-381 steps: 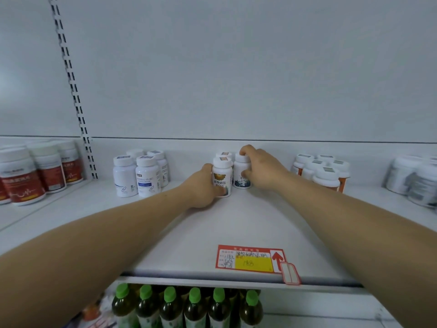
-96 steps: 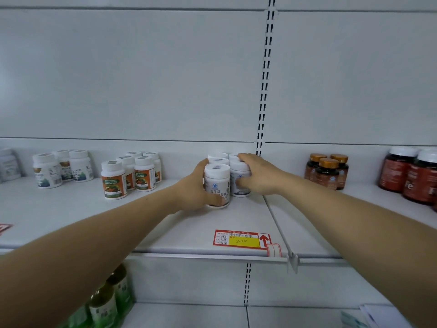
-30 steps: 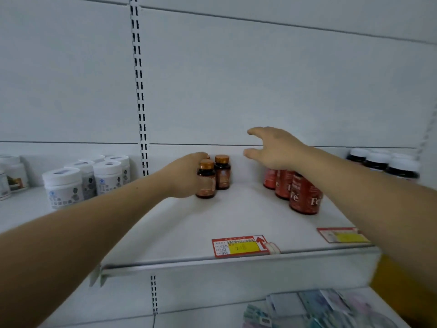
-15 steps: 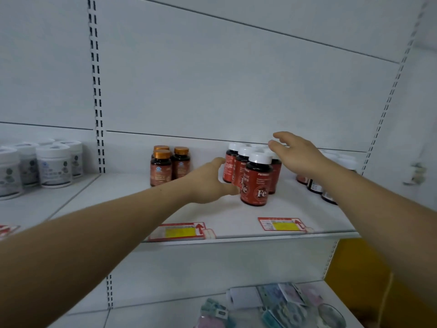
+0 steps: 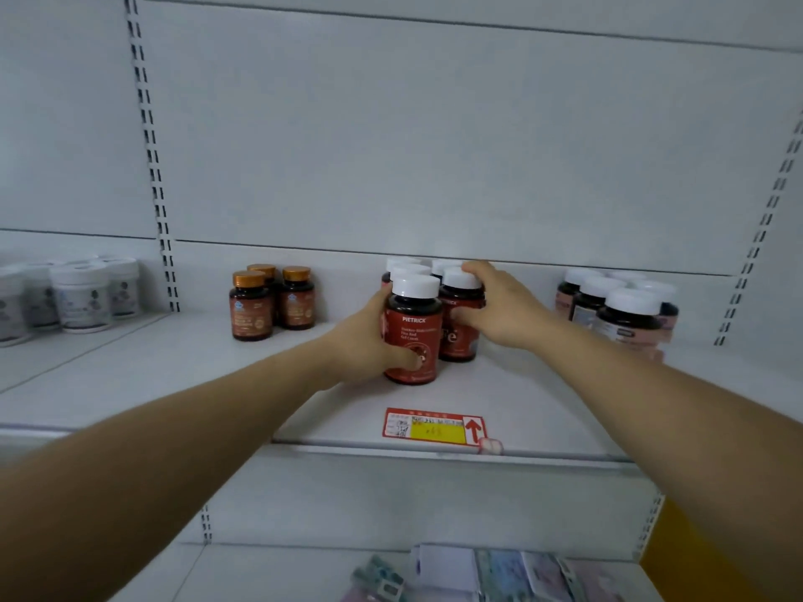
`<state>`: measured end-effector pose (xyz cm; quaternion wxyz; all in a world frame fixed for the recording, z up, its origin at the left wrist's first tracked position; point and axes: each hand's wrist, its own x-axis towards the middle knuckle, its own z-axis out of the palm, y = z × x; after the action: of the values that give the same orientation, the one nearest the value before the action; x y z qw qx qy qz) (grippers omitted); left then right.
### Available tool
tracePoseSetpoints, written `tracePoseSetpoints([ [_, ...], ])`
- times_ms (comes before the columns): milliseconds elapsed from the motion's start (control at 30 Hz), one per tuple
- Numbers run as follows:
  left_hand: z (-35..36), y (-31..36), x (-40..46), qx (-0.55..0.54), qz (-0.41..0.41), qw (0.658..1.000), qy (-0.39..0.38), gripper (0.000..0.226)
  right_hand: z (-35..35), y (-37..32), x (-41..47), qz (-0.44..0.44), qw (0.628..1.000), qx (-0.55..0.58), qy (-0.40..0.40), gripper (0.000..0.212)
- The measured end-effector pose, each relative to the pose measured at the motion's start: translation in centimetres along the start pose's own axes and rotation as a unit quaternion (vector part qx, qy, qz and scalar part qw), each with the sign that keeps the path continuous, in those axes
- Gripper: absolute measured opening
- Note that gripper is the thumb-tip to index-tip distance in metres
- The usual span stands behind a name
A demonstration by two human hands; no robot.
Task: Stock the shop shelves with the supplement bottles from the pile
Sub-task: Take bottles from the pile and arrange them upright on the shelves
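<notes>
A cluster of red-labelled supplement bottles with white caps stands mid-shelf on the white shelf [image 5: 543, 410]. My left hand [image 5: 360, 345] grips the front bottle [image 5: 413, 328], thumb across its label. My right hand [image 5: 499, 308] grips the bottle beside it [image 5: 458, 336], fingers over its white cap and thumb on its label. More white-capped bottles of the cluster [image 5: 406, 266] stand behind, mostly hidden.
Three amber bottles with gold caps [image 5: 269, 299] stand to the left, white jars [image 5: 82, 293] further left. Dark bottles with white caps [image 5: 617, 308] stand at right. A red-yellow price tag [image 5: 434, 427] sits on the shelf edge. Packets [image 5: 478, 575] lie on the lower shelf.
Both hands have closed onto the two front red bottles; half a second ago they were only reaching beside the cluster. The view has shifted so the cluster sits at centre.
</notes>
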<state>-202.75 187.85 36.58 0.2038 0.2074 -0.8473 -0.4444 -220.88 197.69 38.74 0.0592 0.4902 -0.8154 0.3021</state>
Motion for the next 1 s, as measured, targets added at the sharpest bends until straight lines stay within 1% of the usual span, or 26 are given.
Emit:
tracePoseSetpoints([
  [167, 0.3, -0.4, 0.1, 0.003, -0.010, 1.000, 0.029, 0.087, 0.0, 0.4, 0.2, -0.015, 1.000, 0.016, -0.005, 0.068],
  [367, 0.1, -0.4, 0.4, 0.027, -0.023, 0.999, 0.025, 0.082, -0.5, 0.5, 0.1, -0.011, 0.999, 0.037, -0.031, 0.066],
  [467, 0.1, -0.4, 0.6, 0.027, -0.033, 0.999, 0.018, 0.084, -0.2, 0.6, 0.2, -0.012, 0.997, 0.067, -0.039, 0.071],
  [600, 0.2, -0.3, 0.6, 0.015, -0.037, 0.999, 0.022, 0.089, 0.0, 1.0, 0.6, -0.010, 0.996, 0.085, -0.032, 0.072],
  [700, 0.5, -0.1, 0.8, -0.017, -0.023, 0.999, 0.017, 0.102, 0.0, 1.0, 1.0, -0.004, 0.993, 0.113, -0.042, 0.085],
  [767, 0.5, 0.0, 1.0, -0.032, -0.014, 0.999, 0.005, 0.106, 0.4, 0.9, 1.2, 0.002, 0.990, 0.133, -0.046, 0.089],
  [867, 0.6, 0.0, 1.2, -0.041, -0.009, 0.999, -0.009, 0.108, 0.8, 1.1, 1.5, 0.000, 0.991, 0.128, -0.032, 0.085],
  [1000, 0.6, 0.1, 1.1, -0.046, -0.002, 0.999, -0.012, 0.099, 0.8, 1.5, 1.5, -0.028, 0.992, 0.116, -0.031, 0.081],
])
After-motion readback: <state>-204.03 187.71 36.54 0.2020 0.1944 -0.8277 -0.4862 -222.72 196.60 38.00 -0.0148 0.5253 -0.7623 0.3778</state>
